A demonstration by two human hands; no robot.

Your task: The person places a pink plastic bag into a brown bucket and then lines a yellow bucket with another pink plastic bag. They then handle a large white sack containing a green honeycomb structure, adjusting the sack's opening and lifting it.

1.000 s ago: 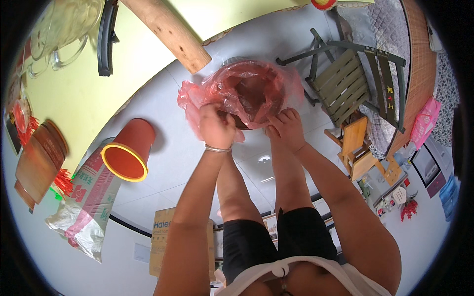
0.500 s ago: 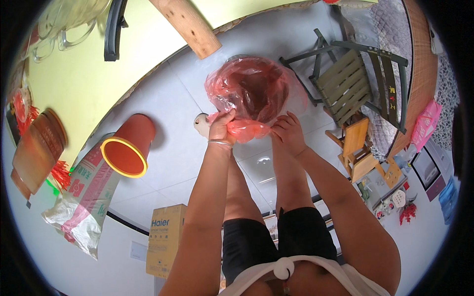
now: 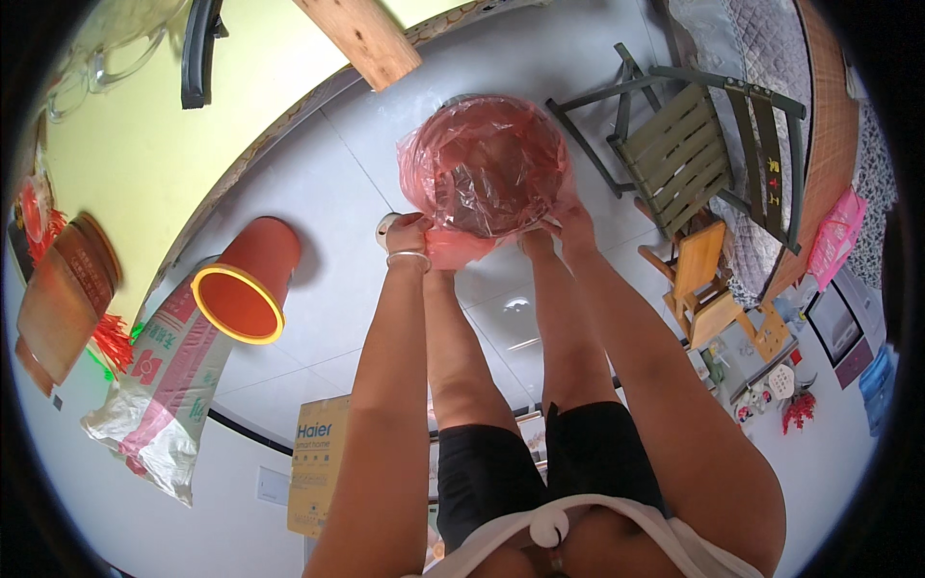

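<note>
In front of my legs, a translucent red plastic bag [image 3: 482, 183] lines and overlaps the rim of a round bin, whose body is mostly hidden. My left hand [image 3: 408, 234] is closed on the gathered edge of the bag at the bin's near left. At the near right, my right hand [image 3: 574, 227] grips the bag's edge, its fingertips partly covered by the film. A fold of red film hangs between both hands. The bag's middle sags into the bin's opening.
A red bin with a yellow rim [image 3: 239, 303] stands left, beside a white and pink sack [image 3: 166, 405]. A yellow-green table [image 3: 241, 125] bears a wooden piece [image 3: 371, 48]. Right are a folding chair [image 3: 679, 144] and a small wooden chair [image 3: 701, 279]. A cardboard box [image 3: 316, 482] is near left.
My hands have moved apart, the left slightly leftward and the right closer to the bin. The bunched film between them is spread along the near rim, and the bag lies wider over the opening.
</note>
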